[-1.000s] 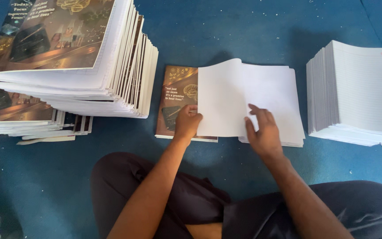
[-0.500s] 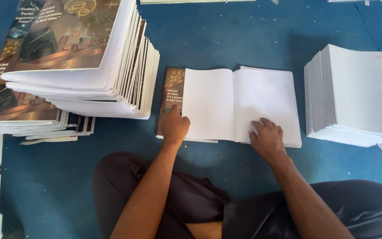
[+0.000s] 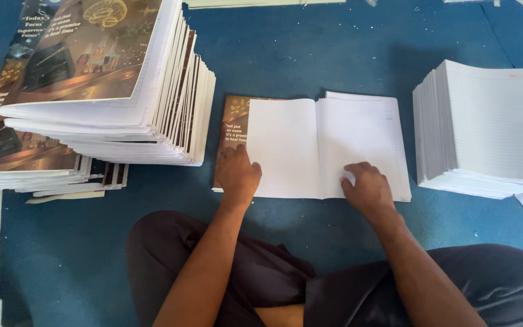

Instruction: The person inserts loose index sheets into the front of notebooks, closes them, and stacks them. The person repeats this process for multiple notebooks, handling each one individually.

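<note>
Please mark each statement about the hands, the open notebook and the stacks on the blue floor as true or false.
1. Both hands press on the open notebook. True: left hand at its left edge, right hand on the right page.
2. The right hand holds a pen. False: it lies flat and holds nothing.
3. A stack of white ruled pages lies to the right of the notebook. True.
4. The tall stack with printed covers lies on the right. False: it is on the left.
5. The floor is red. False: it is blue.
</note>
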